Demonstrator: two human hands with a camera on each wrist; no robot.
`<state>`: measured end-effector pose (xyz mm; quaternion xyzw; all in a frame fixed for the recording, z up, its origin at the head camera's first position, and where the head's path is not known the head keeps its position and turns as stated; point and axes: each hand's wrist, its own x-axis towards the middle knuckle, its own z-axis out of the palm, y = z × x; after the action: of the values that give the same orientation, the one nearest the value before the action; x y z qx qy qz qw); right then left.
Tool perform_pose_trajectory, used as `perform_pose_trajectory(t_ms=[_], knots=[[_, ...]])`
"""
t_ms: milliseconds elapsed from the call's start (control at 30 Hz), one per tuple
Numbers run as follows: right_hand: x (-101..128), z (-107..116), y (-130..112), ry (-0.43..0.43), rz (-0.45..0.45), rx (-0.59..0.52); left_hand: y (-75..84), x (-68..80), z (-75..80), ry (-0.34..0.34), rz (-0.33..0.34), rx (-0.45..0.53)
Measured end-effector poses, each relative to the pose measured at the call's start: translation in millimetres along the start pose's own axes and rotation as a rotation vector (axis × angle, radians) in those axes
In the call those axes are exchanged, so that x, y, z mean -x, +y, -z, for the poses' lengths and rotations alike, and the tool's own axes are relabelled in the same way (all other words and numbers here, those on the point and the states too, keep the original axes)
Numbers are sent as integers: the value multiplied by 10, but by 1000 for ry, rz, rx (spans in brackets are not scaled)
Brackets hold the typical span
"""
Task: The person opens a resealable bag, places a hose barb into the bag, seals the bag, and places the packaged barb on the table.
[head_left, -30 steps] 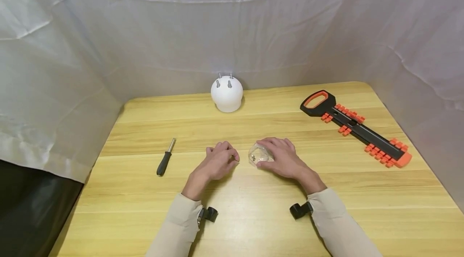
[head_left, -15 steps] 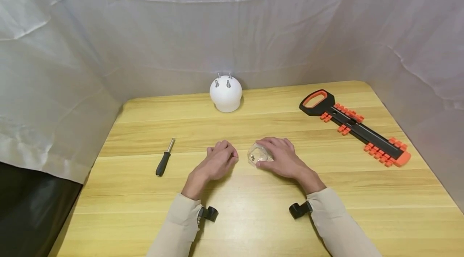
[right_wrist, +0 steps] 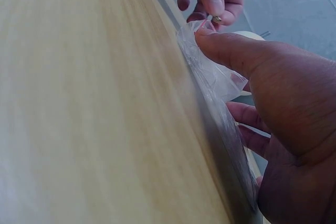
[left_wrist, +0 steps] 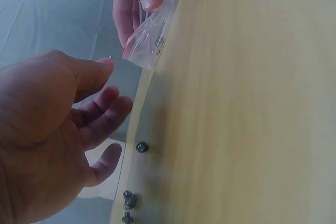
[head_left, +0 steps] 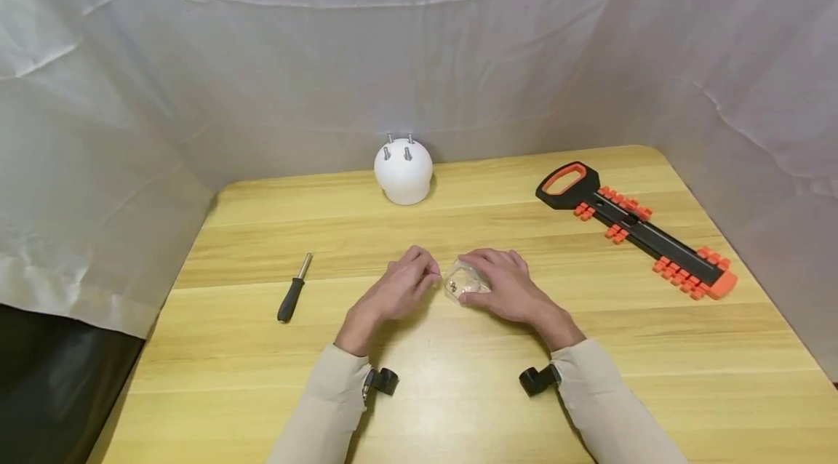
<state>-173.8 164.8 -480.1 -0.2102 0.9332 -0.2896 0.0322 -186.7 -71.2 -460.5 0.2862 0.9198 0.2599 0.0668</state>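
A small clear plastic bag [head_left: 458, 281] with a few screws inside lies on the wooden table [head_left: 458, 391] at the middle. My right hand [head_left: 474, 277] holds it there, thumb on top of the film [right_wrist: 218, 77], fingers curled behind it. My left hand [head_left: 431, 276] is just left of the bag, fingertips at its open end. In the right wrist view its thumb and forefinger pinch a small metal screw [right_wrist: 216, 19]. The left wrist view shows the bag [left_wrist: 149, 40] beyond my left palm.
A white dome [head_left: 403, 172] with bolts sticking out of its top stands at the back centre. A black-handled screwdriver [head_left: 292, 291] lies to the left. An orange and black tool rail [head_left: 635, 229] lies at the right. Grey cloth walls close in the table.
My left hand has moved right, from a short gap away to the mouth of the bag. The right hand and bag have stayed put.
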Motion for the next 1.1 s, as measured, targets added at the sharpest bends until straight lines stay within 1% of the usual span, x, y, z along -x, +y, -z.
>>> perform_pose_trajectory(t_ms=[233,400,533,667,833,967,1100], knots=[[-25,-24,0,-5,3,7,56,-67,-19,-12,-11,-11],[-24,-41,-3,-6,0,3,111,-110,-41,-38,-5,-16],[-23,-49,-2,-3,4,-1,134,-145,-66,-60,4,-42],[-29,-48,3,-5,6,-3,146,-170,-79,-69,1,-56],[-45,-36,4,-8,5,4,137,-171,-72,-56,6,-50],[-40,-19,-4,-18,-1,3,111,-127,-37,-42,11,-31],[-22,-1,3,-13,-3,-7,81,-49,39,9,12,-10]])
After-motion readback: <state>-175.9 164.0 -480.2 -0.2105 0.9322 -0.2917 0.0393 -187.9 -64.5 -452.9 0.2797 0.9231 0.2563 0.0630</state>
